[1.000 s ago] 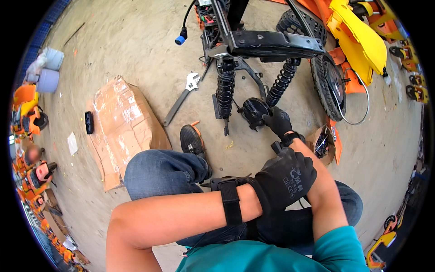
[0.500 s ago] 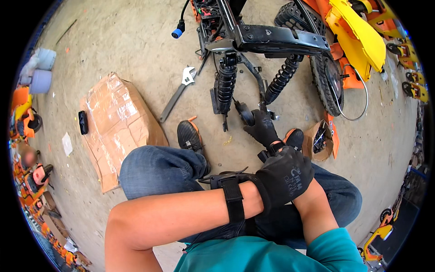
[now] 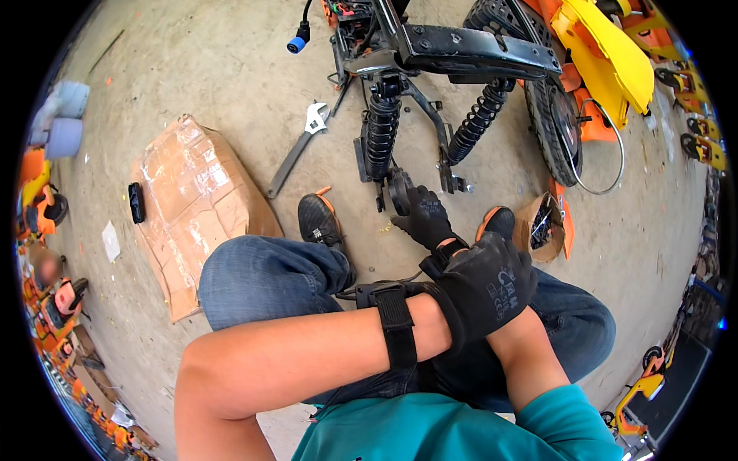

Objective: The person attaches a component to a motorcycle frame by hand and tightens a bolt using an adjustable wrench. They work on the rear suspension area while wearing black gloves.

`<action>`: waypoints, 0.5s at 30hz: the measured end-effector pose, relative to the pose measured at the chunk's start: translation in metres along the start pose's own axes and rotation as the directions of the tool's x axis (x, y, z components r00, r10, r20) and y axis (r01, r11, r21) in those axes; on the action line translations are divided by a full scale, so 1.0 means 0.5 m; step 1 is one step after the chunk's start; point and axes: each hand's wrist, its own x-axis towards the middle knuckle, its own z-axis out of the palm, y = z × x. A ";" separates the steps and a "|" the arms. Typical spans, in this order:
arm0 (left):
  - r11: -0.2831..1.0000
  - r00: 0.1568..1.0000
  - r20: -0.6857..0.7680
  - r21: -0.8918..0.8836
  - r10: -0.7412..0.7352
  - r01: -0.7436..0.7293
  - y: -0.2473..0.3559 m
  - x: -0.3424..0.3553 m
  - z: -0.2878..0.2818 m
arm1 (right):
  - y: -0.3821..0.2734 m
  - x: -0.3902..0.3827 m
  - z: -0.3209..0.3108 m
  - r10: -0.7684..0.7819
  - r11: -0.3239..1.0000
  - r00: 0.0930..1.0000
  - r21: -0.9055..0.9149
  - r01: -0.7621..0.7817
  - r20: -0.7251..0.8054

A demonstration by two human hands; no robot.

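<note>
My right hand (image 3: pixel 423 218), in a black glove, is closed on a black round part (image 3: pixel 399 191) beside the lower end of the left coil-spring shock absorber (image 3: pixel 381 134). Its fingertips are partly hidden by that part. My left hand (image 3: pixel 494 286), also gloved, lies across my right forearm with its fingers curled down; whatever they hold is out of sight. Above both hands stands a black vehicle frame (image 3: pixel 480 52). A second shock absorber (image 3: pixel 480 123) slants down from it to a bracket (image 3: pixel 452 178) with a bolt.
An adjustable wrench (image 3: pixel 296 150) lies on the floor to the left, near a taped cardboard piece (image 3: pixel 201 180) with a black object (image 3: pixel 136 202) on it. On the right are a small box of hardware (image 3: pixel 546 230), a tyre (image 3: pixel 547 134) and a yellow panel (image 3: pixel 607 54).
My right hand has shifted left, away from the right bracket, and the black round part has moved left with it. My left hand stays over my right forearm. The view has shifted slightly.
</note>
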 end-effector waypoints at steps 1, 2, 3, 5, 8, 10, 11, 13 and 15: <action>1.000 1.000 -0.022 -0.013 -0.004 0.004 0.001 0.000 0.002 | 0.005 -0.001 0.001 0.002 1.000 1.000 0.006 -0.002 0.010; 1.000 0.999 -0.025 -0.015 -0.019 0.019 0.003 0.000 0.002 | 0.011 -0.002 0.001 0.004 1.000 1.000 0.013 -0.004 0.020; 0.999 0.999 -0.025 -0.015 -0.039 0.039 0.005 -0.002 0.004 | 0.010 0.001 -0.001 0.001 1.000 0.999 0.024 -0.002 0.032; 0.999 0.999 -0.009 -0.021 -0.048 0.047 0.005 -0.004 0.008 | 0.013 0.011 -0.011 -0.001 0.997 0.997 0.079 -0.006 0.083; 0.999 1.000 0.021 -0.034 -0.015 0.016 0.000 0.001 0.007 | 0.033 0.027 -0.015 0.013 0.993 0.983 0.109 -0.034 0.184; 0.999 1.000 0.027 -0.031 -0.014 0.015 -0.001 0.003 0.005 | 0.039 0.031 -0.024 0.009 0.995 0.967 0.097 -0.035 0.253; 0.998 0.999 0.019 -0.050 -0.042 0.043 -0.003 0.004 0.005 | 0.044 0.036 -0.032 -0.021 0.992 0.956 0.128 -0.018 0.293; 0.990 0.995 0.002 -0.095 -0.102 0.102 -0.004 0.007 0.005 | 0.050 0.054 -0.067 -0.078 0.983 0.924 0.184 0.008 0.375; 0.989 0.991 -0.004 -0.049 -0.137 0.136 -0.006 0.013 -0.005 | 0.091 0.078 -0.098 -0.034 0.957 0.931 0.279 -0.074 0.363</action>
